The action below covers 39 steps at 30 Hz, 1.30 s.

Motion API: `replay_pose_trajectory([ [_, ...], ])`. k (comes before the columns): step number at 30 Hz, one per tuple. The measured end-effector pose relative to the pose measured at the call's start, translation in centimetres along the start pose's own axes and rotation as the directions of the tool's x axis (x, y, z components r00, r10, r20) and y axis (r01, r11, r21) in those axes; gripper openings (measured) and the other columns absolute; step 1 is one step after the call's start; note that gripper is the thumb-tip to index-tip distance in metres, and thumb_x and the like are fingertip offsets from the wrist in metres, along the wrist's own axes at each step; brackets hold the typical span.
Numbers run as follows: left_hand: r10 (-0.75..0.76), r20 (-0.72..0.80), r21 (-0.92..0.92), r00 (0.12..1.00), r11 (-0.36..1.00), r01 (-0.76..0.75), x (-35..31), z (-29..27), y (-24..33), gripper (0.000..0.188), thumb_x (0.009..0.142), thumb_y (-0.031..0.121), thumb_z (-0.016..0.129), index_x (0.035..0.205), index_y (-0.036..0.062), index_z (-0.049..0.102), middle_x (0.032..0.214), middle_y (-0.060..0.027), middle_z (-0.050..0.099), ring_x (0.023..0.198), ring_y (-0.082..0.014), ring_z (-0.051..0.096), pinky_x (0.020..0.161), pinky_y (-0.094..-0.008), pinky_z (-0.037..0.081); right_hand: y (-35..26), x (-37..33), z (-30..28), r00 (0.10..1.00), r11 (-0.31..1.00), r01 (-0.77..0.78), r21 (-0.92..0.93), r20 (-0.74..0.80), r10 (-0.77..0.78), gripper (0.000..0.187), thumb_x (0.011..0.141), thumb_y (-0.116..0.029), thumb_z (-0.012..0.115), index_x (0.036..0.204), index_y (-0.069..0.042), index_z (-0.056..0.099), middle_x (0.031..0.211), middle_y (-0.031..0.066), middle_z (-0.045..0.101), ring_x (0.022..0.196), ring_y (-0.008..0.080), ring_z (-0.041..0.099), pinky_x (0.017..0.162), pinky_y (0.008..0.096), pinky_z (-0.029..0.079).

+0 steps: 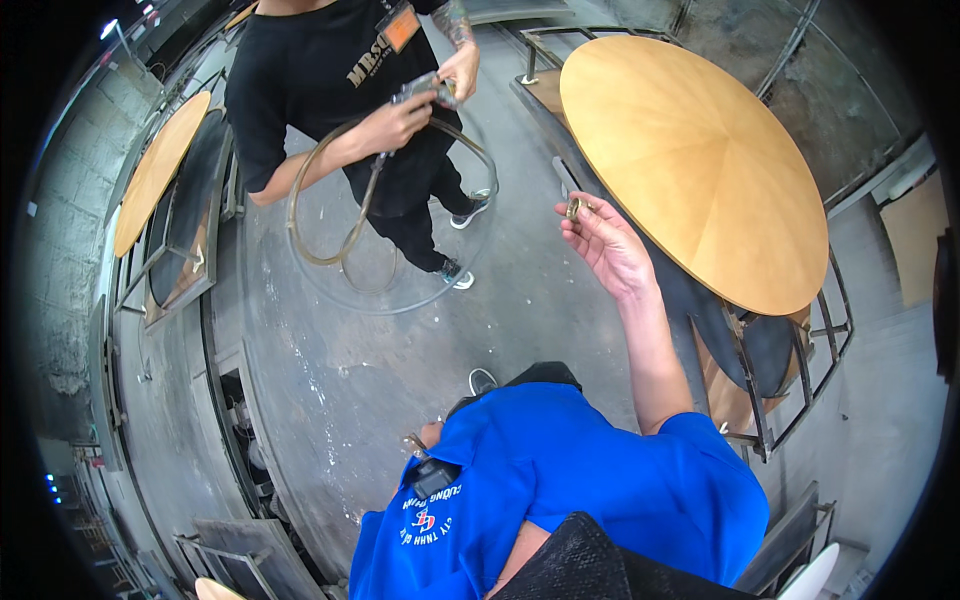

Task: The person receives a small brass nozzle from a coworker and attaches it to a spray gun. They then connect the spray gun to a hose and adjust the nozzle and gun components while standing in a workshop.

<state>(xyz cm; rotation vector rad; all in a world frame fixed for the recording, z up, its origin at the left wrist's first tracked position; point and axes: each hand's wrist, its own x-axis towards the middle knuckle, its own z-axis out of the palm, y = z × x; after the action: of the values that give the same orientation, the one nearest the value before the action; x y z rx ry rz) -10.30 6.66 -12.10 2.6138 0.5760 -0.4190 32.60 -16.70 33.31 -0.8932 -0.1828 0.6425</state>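
My right hand (pixel 612 250) is raised at the centre right, with thumb and fingers pinching a small brass-coloured threaded fitting (pixel 575 208). Most of my left hand (pixel 431 434) is hidden behind my blue shirt; only a bit of it shows, closed beside a small metal piece (pixel 414 441). A black object (pixel 435 478) sits just below, against the shirt front. Across from me, a person in black (pixel 310 85) holds a metal spray gun (pixel 425 90) in both hands. From it a looped translucent hose (pixel 303 190) hangs down toward the floor.
A large round wooden tabletop (pixel 700 170) lies on a dark metal rack (pixel 765 400) at the right, close to my right forearm. Another wooden top (pixel 165 170) leans on a rack at the left. A long floor channel (pixel 240 420) runs along the left side.
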Motion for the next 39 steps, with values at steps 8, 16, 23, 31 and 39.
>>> replay_pose_trajectory([
  [8, -0.531, 0.296, -0.72, 0.794, 0.422, 0.551, 2.4, -8.1, 1.3, 0.021, 0.089, 0.016, 0.05, 0.095, -0.0015, 0.059, 0.08, -0.0169, 0.065, 0.064, -0.0265, 0.064, 0.049, -0.0392, 0.052, -0.4, 3.4, 1.2, 0.998, 0.994, 0.05, -0.1, -0.042, -0.054, 0.041, 0.097, -0.017, 0.065, 0.132, 0.002, 0.054, 0.118, 0.0138, 0.066, 0.101, 0.0164, 0.066, 0.092, 0.0296, 0.055],
  [16, -0.596, 0.278, -0.737, 0.754, 0.371, 0.565, 4.3, -3.1, 3.8, 0.03, 0.087, 0.02, 0.053, 0.093, -0.0068, 0.067, 0.082, -0.0207, 0.07, 0.072, -0.0301, 0.069, 0.062, -0.0446, 0.054, 1.1, 7.7, 0.4, 0.99, 0.98, -0.113, -0.164, 0.067, 0.125, 0.037, 0.097, -0.025, 0.067, 0.123, 0.0, 0.059, 0.101, 0.0084, 0.069, 0.087, 0.0144, 0.067, 0.081, 0.0287, 0.057],
  [23, -0.648, 0.204, -0.635, 0.734, 0.483, 0.603, 6.7, 0.8, 4.8, 0.036, 0.085, 0.024, 0.055, 0.096, -0.0058, 0.07, 0.087, -0.0225, 0.073, 0.082, -0.0328, 0.071, 0.076, -0.0461, 0.053, 1.6, 9.6, -0.9, 0.966, 0.957, -0.239, -0.164, 0.057, 0.252, 0.036, 0.096, -0.034, 0.068, 0.116, -0.004, 0.059, 0.094, 0.0052, 0.066, 0.082, 0.0127, 0.065, 0.075, 0.0291, 0.056],
  [31, -0.633, 0.333, -0.768, 0.699, 0.248, 0.591, 6.3, -8.0, 9.1, 0.034, 0.09, 0.02, 0.054, 0.11, -0.0067, 0.063, 0.091, -0.0234, 0.07, 0.074, -0.0303, 0.07, 0.061, -0.0422, 0.056, 2.1, 10.7, -0.7, 0.965, 0.941, -0.242, -0.239, 0.042, 0.259, 0.032, 0.098, -0.032, 0.066, 0.116, -0.007, 0.061, 0.089, 0.0004, 0.063, 0.076, 0.009, 0.06, 0.071, 0.0247, 0.051],
  [39, -0.566, 0.279, -0.77, 0.776, 0.351, 0.533, 7.0, -7.4, 9.4, 0.037, 0.092, 0.018, 0.055, 0.117, -0.0089, 0.059, 0.096, -0.0257, 0.07, 0.076, -0.0325, 0.07, 0.064, -0.043, 0.057, 2.4, 10.2, -0.3, 0.981, 0.948, -0.173, -0.268, 0.039, 0.19, 0.038, 0.092, -0.028, 0.073, 0.117, -0.004, 0.059, 0.089, 0.002, 0.062, 0.076, 0.0105, 0.06, 0.07, 0.0264, 0.05],
])
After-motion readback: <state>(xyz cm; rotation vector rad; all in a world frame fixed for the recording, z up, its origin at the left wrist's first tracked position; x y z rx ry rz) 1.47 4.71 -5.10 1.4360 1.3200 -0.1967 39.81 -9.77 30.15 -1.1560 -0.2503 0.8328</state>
